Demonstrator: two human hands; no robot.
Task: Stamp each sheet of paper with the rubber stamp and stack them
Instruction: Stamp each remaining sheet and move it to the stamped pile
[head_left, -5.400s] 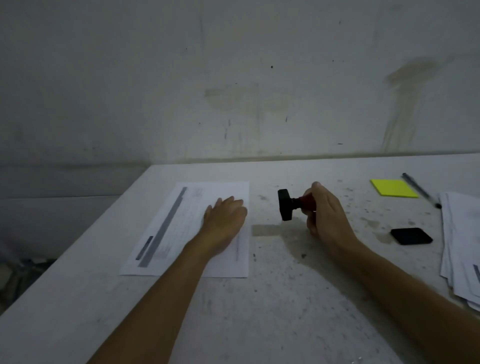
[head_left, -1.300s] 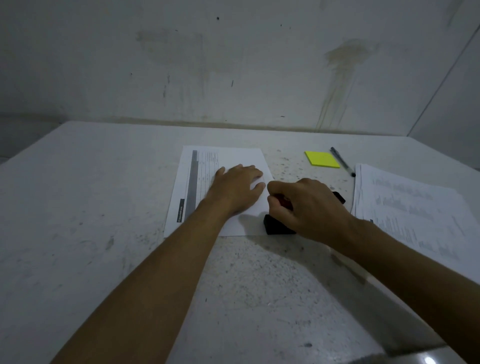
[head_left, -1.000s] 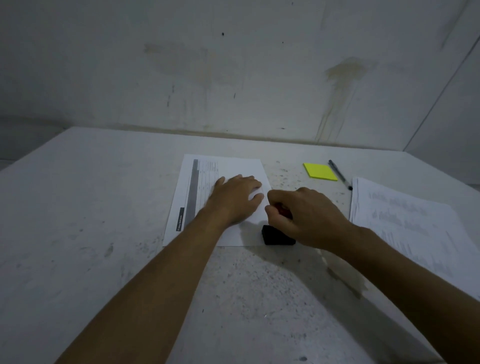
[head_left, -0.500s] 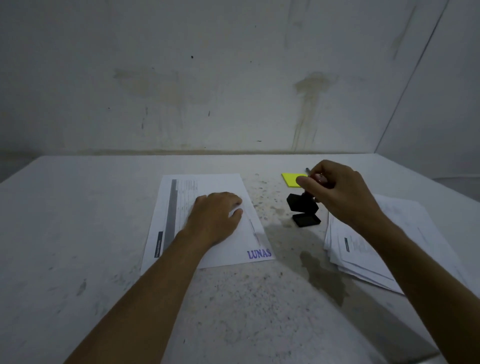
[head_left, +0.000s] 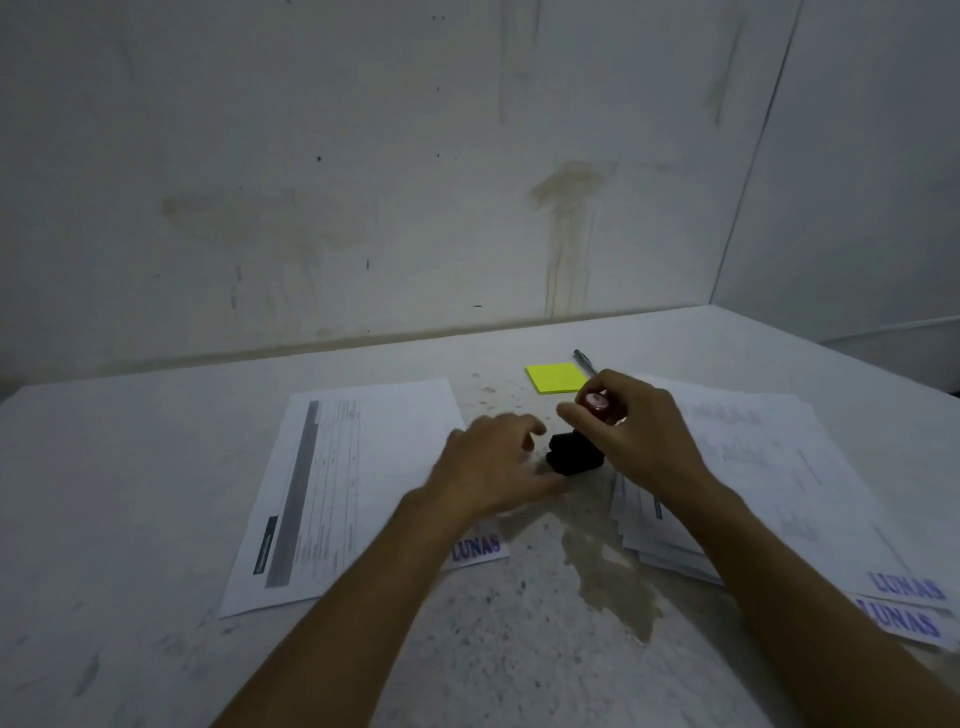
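A printed sheet lies on the table in front of me, with a purple "LUNAS" stamp mark at its near right corner. My right hand grips the red handle of the rubber stamp, whose black base sits on the black ink pad. My left hand hovers blurred over the sheet's right edge beside the pad, fingers loosely spread and holding nothing. A stack of stamped sheets lies to the right, partly under my right forearm.
A yellow sticky-note pad and a pen lie behind the ink pad. A wet-looking stain marks the table between sheet and stack. The wall rises right behind the table; the table's right edge is near the stack.
My right hand has set the stamp down onto the ink pad. My left hand has lifted off the sheet and moved right toward the pad.
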